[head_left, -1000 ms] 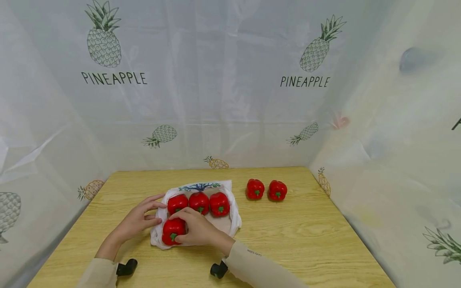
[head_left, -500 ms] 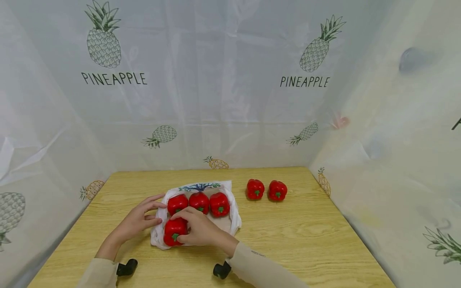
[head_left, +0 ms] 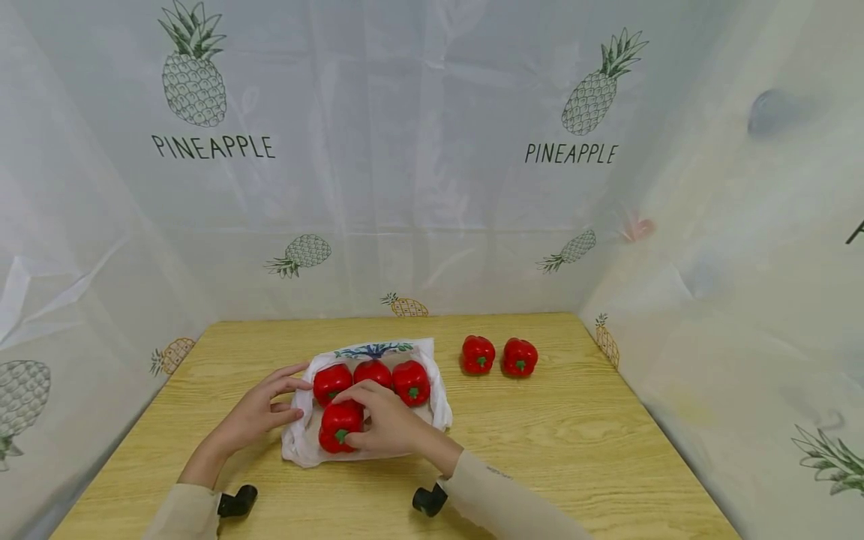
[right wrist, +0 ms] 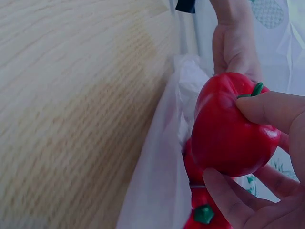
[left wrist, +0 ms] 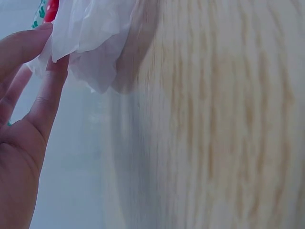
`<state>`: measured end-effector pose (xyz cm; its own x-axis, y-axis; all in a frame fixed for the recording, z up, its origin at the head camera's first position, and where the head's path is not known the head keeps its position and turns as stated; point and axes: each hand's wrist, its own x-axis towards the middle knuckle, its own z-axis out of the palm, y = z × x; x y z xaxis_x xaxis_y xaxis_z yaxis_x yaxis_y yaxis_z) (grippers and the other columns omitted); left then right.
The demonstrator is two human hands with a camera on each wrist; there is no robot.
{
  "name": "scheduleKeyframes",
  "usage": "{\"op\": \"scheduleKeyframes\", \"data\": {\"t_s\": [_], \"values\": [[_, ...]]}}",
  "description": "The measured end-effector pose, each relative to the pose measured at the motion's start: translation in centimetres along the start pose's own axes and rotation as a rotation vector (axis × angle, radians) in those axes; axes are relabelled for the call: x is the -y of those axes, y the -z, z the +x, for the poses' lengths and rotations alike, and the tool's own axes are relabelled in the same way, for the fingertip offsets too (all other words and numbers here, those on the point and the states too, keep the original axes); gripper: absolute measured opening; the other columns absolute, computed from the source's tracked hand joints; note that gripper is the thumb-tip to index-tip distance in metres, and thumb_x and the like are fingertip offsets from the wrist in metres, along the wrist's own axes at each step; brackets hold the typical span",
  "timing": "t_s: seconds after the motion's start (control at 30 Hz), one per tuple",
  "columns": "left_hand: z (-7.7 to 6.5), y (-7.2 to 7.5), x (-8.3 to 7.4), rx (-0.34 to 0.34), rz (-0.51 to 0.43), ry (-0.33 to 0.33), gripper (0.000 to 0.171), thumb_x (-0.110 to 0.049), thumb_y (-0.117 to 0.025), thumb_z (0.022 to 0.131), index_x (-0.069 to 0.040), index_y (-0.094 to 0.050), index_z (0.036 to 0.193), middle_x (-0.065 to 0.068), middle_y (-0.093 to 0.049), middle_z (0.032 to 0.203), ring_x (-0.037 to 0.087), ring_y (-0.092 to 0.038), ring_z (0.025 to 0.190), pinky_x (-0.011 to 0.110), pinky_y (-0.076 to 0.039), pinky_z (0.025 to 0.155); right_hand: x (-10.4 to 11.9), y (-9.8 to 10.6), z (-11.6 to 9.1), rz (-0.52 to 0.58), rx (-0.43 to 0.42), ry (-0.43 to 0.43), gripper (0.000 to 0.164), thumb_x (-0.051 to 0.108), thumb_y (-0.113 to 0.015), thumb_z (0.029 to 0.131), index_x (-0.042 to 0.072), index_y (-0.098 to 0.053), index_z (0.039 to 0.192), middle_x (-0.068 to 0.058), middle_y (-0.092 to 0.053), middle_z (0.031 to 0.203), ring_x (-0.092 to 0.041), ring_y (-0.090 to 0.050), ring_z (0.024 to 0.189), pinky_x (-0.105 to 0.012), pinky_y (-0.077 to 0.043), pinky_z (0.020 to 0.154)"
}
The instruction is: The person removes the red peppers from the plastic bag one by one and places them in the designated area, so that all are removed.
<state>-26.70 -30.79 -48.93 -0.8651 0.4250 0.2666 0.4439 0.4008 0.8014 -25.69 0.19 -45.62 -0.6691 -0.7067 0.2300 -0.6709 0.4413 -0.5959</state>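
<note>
My right hand [head_left: 388, 420] grips a red bell pepper [head_left: 340, 429] by its sides, thumb by the green stem. In the right wrist view this pepper [right wrist: 233, 129] is held above the white bag's edge. Beneath it lies a white plastic bag [head_left: 442, 409] with its mouth spread wide. Three more red peppers sit in a row at the bag's back: left [head_left: 331, 384], middle [head_left: 371, 370] and right [head_left: 412, 384]. My left hand [head_left: 259, 409] touches the bag's left side with nearly straight fingers; in the left wrist view, plastic [left wrist: 90, 28] covers its thumb tip.
Two more red peppers stand on the wooden table [head_left: 574, 450] to the bag's right, one [head_left: 478, 355] beside the other [head_left: 520, 358]. A pineapple-printed curtain [head_left: 432, 187] hangs behind the table and along both sides.
My right hand has carried its pepper a little to the right and slightly toward the back row, now partly covering the middle pepper. My left hand stays put.
</note>
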Motion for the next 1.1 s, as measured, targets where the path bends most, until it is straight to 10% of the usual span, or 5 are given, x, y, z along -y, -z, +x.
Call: {"op": "scheduleKeyframes", "data": {"t_s": [1.1], "values": [[0.0, -0.1, -0.2, -0.011, 0.021, 0.001, 0.038, -0.004, -0.079, 0.095, -0.006, -0.069, 0.131, 0.022, -0.033, 0.168, 0.048, -0.043, 0.144, 0.038, -0.060, 0.099, -3.5, 8.1, -3.4, -0.043, -0.032, 0.036, 0.053, 0.015, -0.082, 0.093, 0.023, -0.062, 0.142, 0.001, -0.050, 0.157, -0.019, -0.053, 0.136, -0.031, -0.057, 0.101]]}}
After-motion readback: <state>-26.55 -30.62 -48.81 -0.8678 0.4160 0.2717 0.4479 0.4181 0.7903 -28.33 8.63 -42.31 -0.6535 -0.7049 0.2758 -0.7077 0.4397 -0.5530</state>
